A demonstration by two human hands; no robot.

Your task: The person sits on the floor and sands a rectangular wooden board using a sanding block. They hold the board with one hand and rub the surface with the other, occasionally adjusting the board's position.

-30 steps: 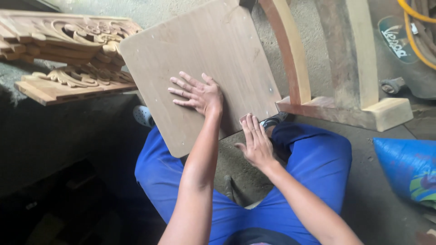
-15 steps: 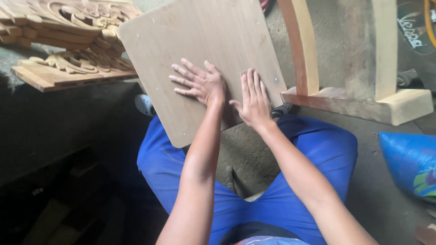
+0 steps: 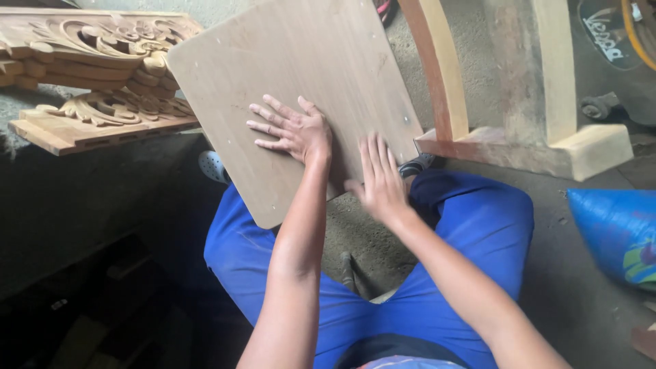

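I press my left hand point(image 3: 294, 131) flat on the flat, light-brown wooden panel with rounded corners point(image 3: 287, 75), fingers point(image 3: 263, 126) spread wide and gripping nothing, just bearing down on the face. My right hand point(image 3: 379, 181) lies open too, palm down near the panel's lower right edge, its fingers together and pointing up the board; whether anything sits under that palm I cannot tell. To do this well, I judge I should keep the left hand's weight steady so the board does not slide on my knees, and move the right hand with even pressure along the grain, staying flat so I do not dig in at the edge.

The panel rests tilted across my lap, over my blue trousers point(image 3: 471, 225), its upper end reaching out of view. Its surface looks smooth and matt, with faint grain and a few small pale specks near the borders. A stack of carved, scroll-patterned wooden pieces point(image 3: 96, 75) sits just beside its left corner, and a curved wooden frame on a block base point(image 3: 526, 147) stands to its right.
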